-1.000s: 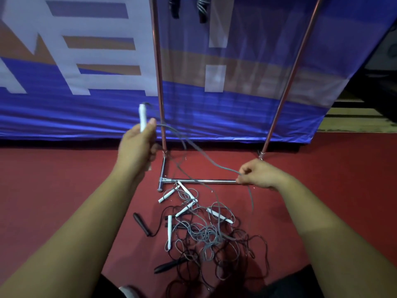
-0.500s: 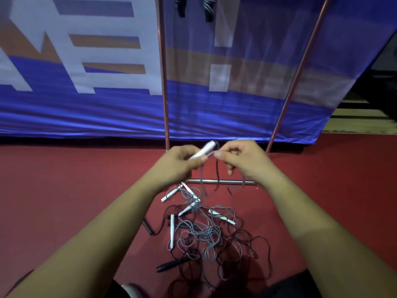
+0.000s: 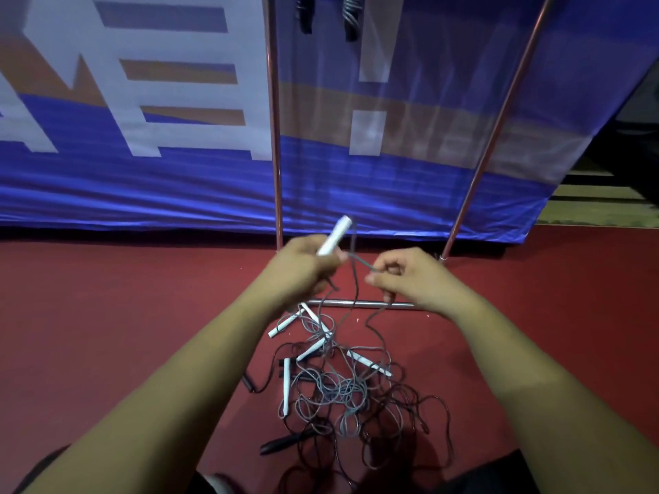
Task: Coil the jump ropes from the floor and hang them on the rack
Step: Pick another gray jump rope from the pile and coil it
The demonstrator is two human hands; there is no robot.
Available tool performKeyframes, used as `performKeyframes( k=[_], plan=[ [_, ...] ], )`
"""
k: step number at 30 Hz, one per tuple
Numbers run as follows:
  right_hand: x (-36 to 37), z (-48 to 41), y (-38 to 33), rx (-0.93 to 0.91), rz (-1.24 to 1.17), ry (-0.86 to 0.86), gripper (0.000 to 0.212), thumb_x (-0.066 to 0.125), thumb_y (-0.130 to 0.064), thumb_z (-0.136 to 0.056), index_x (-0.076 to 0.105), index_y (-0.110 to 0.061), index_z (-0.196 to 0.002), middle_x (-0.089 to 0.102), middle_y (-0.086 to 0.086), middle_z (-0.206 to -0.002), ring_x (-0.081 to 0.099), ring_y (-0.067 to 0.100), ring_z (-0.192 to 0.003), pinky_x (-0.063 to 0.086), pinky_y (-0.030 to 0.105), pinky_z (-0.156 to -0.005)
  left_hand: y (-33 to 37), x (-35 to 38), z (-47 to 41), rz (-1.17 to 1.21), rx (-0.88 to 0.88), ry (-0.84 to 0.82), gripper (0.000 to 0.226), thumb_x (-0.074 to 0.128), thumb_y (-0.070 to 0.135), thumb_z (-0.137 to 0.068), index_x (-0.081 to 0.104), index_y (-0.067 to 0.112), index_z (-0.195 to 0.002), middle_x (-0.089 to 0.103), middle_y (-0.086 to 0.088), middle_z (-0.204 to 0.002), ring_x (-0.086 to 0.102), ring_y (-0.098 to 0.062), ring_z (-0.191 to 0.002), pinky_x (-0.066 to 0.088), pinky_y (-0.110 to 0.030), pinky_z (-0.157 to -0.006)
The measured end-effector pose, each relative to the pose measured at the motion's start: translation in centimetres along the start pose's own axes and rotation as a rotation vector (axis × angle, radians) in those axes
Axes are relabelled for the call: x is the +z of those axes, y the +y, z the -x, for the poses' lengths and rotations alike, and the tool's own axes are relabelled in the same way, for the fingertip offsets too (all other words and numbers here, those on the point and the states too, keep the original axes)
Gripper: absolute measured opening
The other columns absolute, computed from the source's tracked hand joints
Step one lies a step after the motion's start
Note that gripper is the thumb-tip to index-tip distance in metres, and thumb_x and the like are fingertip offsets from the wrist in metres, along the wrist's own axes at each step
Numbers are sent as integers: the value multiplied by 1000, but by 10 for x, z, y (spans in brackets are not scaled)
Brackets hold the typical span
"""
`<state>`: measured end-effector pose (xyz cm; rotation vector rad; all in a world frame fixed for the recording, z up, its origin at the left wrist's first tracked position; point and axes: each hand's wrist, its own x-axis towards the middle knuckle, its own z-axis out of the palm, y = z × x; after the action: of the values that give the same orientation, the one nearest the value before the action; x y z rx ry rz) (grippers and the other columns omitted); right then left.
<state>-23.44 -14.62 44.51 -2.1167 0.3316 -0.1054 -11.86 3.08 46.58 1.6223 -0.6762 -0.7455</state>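
Observation:
My left hand (image 3: 303, 269) grips the white handle (image 3: 334, 235) of a grey jump rope, the handle pointing up and to the right. Close beside it, my right hand (image 3: 410, 279) pinches the grey cord (image 3: 360, 260) of that rope; the cord loops between the hands and trails down to the floor. Below lies a tangled pile of jump ropes (image 3: 338, 386), grey ones with white handles and black ones with black handles. The metal rack (image 3: 274, 137) stands just behind, its base bar (image 3: 360, 304) under my hands. Two coiled ropes (image 3: 351, 16) hang at its top.
A blue banner (image 3: 142, 137) hangs behind the rack, down to the red floor (image 3: 107, 315). The rack's right upright (image 3: 499, 119) slants up to the right. A black handle (image 3: 285, 442) lies nearest my feet.
A second ago my hands were apart, the left one raised with the handle. They came together above the pile, and the right hand now pinches the cord a little lower and further right.

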Motion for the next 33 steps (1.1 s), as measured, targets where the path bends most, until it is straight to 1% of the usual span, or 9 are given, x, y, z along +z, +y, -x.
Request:
performKeyframes(
  k=[5,9,12,17,19,23,28,30,33],
  plan=[
    [-29,0,67,215,195,-6,23,68,-11,-86,66,-16,-64,64,5,-63,51,9,-62,44,33,-65,13,-38,-1,404,178,324,26,49,8,-99,46,19,-76,34,2,-57,26,-7,-37,17,-14,-36],
    [-36,6,75,275,6,66,23,70,-20,-90,72,-11,-69,74,10,-73,58,17,-70,44,34,-72,7,-57,-1,-350,160,556,10,58,12,-95,60,19,-88,52,-8,-57,42,-5,-35,33,-20,-39],
    [-28,0,43,163,-27,50,19,70,-15,-90,69,-9,-72,69,10,-63,60,23,-64,51,44,-70,12,-43,5,-257,140,453,14,57,5,-97,63,13,-106,53,-11,-58,42,-4,-29,33,-18,-37],
    [-3,1,-19,-83,-84,-34,10,71,-14,-89,70,-5,-84,58,3,-51,54,11,-47,45,21,-53,9,-2,14,-164,46,-92,12,53,13,-102,62,10,-108,62,1,-58,45,-5,-33,26,-15,-33],
    [-3,-1,-15,-80,-78,26,12,70,-15,-90,68,-9,-81,57,0,-50,52,8,-46,41,21,-52,4,2,7,-223,84,-28,13,55,13,-100,59,14,-88,58,4,-58,41,-6,-37,29,-17,-38],
    [-13,3,38,154,150,-122,14,68,-17,-91,67,-11,-78,62,2,-65,48,6,-55,37,27,-60,11,-17,-6,128,97,378,25,51,5,-99,51,16,-77,45,-4,-58,32,-6,-35,23,-15,-35],
    [-22,3,51,194,143,-54,17,70,-23,-90,72,-16,-74,70,11,-71,56,11,-64,46,37,-68,-11,-36,-5,-513,43,473,17,56,18,-95,55,18,-78,64,1,-65,56,-13,-51,35,-27,-50],
    [-17,4,25,97,60,-46,13,69,-21,-91,75,-16,-80,70,7,-66,61,16,-65,52,42,-72,-7,-30,-1,-552,93,435,10,57,16,-96,58,16,-85,65,-2,-70,62,-11,-51,37,-25,-50],
    [-2,8,-13,-72,19,-68,10,69,-18,-91,75,-13,-86,60,-2,-55,56,12,-54,48,28,-60,4,-12,5,-138,136,80,7,54,6,-100,60,7,-104,71,-4,-81,53,-9,-37,32,-15,-38]
  ],
)
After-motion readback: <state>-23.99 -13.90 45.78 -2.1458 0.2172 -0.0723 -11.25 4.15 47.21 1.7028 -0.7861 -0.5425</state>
